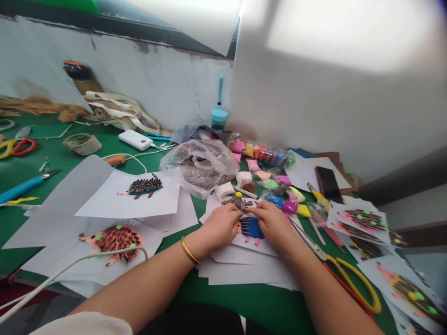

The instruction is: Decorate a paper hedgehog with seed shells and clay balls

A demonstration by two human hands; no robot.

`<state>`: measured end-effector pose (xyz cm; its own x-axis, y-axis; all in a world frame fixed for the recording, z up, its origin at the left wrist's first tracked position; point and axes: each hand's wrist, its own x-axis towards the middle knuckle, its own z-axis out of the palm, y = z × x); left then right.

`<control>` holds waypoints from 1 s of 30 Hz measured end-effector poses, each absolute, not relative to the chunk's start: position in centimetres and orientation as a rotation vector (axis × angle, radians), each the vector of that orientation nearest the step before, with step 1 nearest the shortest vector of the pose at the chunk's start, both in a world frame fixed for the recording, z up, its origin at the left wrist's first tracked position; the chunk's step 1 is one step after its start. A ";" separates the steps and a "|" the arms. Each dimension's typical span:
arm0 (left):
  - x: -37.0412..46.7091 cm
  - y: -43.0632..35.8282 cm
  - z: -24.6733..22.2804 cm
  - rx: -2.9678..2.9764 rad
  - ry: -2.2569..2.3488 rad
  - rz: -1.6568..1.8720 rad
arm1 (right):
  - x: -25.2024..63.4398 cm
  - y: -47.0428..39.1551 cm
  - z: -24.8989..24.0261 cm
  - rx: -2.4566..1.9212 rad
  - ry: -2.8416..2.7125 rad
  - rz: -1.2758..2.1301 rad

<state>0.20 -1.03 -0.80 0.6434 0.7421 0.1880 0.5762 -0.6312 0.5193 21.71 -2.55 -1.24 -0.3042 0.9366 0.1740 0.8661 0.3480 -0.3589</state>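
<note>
from where i stand, the green table [192, 291] is the biggest thing here, and loose white sheets [244, 275] lie unevenly stacked under the work; a forearm dragging on them could shift the picture. the clear bag of striped seeds [206, 167] sits open beyond the hands, and a knock could spill it. the yellow-and-red-handled scissors [319, 252] lie close beside the right forearm, where a sideways swing of the elbow could catch them. on the left, a white cord [66, 268] crosses the red hedgehog picture [120, 242]; a tug could scrape its seeds loose.

the left hand [223, 225] and right hand [274, 224] come together, fingers bunched and nearly meeting at the top of the blue hedgehog [256, 228]. i can't tell whether a seed is pinched between them. the hedgehog lies flat on the top sheet, just below the fingertips, with a few seeds in its back. pressing too hard might dent the soft-looking blue body or tilt those seeds. smallest of all, the little yellow ball [238, 194] sits beside the loose seeds [236, 203], where a brushing knuckle could roll it off.
</note>
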 end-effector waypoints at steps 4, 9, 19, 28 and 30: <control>0.2 -0.9 -1.3 2.405 1.036 0.591 | 21.9 -2.4 -1.2 -1.685 -2.272 0.186; 0.1 -0.8 -1.7 2.329 1.049 0.741 | 22.8 -2.4 -0.8 -1.779 -2.203 0.111; -0.3 -0.7 -0.8 2.333 1.278 0.814 | 25.2 -1.8 -1.2 -1.898 -2.039 0.050; -0.1 -0.8 -0.5 2.330 1.321 0.713 | 23.5 -1.8 -1.1 -1.875 -2.255 -0.139; -0.1 -0.8 -0.6 2.333 1.316 0.718 | 23.5 -1.8 -1.0 -1.888 -2.249 -0.170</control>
